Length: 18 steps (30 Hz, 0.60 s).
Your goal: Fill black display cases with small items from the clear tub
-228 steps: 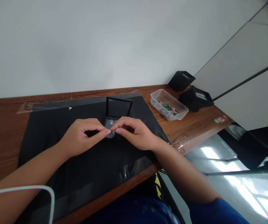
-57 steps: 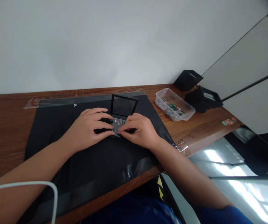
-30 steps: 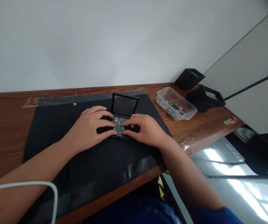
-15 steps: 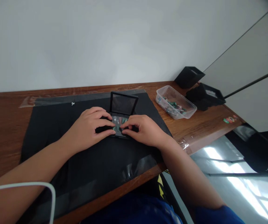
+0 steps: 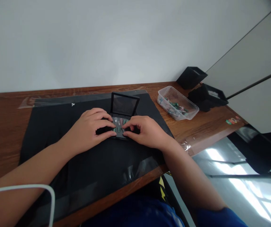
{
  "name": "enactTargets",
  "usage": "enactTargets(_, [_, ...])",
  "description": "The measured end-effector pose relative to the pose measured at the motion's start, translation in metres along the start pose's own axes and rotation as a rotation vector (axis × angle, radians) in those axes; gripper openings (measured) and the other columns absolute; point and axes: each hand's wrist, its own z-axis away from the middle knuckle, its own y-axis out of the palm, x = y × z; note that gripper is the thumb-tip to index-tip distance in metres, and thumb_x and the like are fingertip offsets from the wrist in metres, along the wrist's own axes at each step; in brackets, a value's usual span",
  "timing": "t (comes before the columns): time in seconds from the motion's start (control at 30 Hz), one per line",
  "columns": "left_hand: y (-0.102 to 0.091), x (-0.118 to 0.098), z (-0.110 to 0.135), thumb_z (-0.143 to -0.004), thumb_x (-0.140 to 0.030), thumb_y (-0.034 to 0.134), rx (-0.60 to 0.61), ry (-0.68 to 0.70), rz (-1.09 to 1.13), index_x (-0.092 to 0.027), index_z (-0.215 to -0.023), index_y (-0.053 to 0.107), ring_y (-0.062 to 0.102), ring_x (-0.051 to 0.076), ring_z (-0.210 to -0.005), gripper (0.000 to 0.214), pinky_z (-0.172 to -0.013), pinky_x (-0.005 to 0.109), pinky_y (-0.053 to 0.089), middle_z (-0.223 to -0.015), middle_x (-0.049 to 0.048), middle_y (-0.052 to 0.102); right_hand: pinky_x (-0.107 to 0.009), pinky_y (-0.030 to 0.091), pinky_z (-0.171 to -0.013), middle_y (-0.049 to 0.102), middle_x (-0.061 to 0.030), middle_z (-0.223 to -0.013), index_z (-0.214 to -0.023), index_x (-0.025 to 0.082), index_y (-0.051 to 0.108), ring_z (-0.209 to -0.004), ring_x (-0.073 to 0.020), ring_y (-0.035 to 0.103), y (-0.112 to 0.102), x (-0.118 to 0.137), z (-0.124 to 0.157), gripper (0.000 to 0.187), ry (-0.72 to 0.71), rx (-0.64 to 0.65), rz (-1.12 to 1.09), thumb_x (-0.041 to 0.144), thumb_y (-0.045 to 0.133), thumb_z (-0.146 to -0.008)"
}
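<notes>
A small black case (image 5: pixel 120 136) lies on the black mat, its lid (image 5: pixel 124 105) with a see-through window raised at the back. Small green, pink and clear pieces (image 5: pixel 118 124) sit in its base; their kind is too small to tell. My left hand (image 5: pixel 95 123) rests at the case's left side with fingers stretched and apart, the fingertips touching its edge. Over the right part of the base, my right hand (image 5: pixel 141 129) has thumb and index finger close together in a pinch. Whatever lies between those fingertips is too small to make out.
To the right stands a clear plastic tub (image 5: pixel 178 102) with several green and pink pieces. Behind it are two black boxes (image 5: pixel 192 77). Small coloured rings (image 5: pixel 232 121) lie near the table's right end. A white scrap (image 5: pixel 73 104) is on the mat (image 5: pixel 90 173). A white cable (image 5: pixel 31 186) crosses my left forearm.
Both hands stay at the case with almost no movement. The view has shifted very slightly.
</notes>
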Motion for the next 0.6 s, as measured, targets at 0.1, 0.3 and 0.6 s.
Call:
enactTargets(0.1, [-0.0005,-0.0004,-0.0001,-0.097,-0.046,0.07,0.008,0.009,0.0,-0.027,-0.105,0.079,0.062,0.03,-0.119,0.023,-0.105,0.05,0.045,-0.115,0.0052,0.076,-0.025,0.038,-0.068,0.069,0.0007,-0.08,-0.103,0.018,0.081,-0.071,-0.0103,0.059,0.0005,-0.0002,0.0007,0.015,-0.002,0.034,-0.057,0.017,0.076,-0.09])
enactTargets(0.3, [-0.0008,-0.0014,-0.0007,-0.098,-0.046,0.07,0.017,0.003,0.014,-0.026,-0.105,0.079,0.062,0.03,-0.118,0.023,-0.105,0.05,0.045,-0.114,0.005,0.076,-0.024,0.038,-0.069,0.066,0.0017,-0.076,-0.104,0.018,0.081,-0.068,-0.0093,0.055,-0.0001,-0.0042,0.0012,0.016,-0.016,0.064,-0.137,0.013,0.074,-0.091])
enactTargets(0.6, [-0.0001,-0.0025,-0.0015,-0.099,-0.046,0.068,0.027,-0.015,0.044,-0.027,-0.107,0.079,0.063,0.029,-0.118,0.023,-0.105,0.05,0.045,-0.115,0.005,0.076,-0.025,0.04,-0.071,0.073,-0.0025,-0.09,-0.106,0.018,0.08,-0.077,-0.0117,0.06,-0.0023,-0.0032,0.0011,0.024,-0.074,0.078,-0.066,0.006,0.062,-0.094])
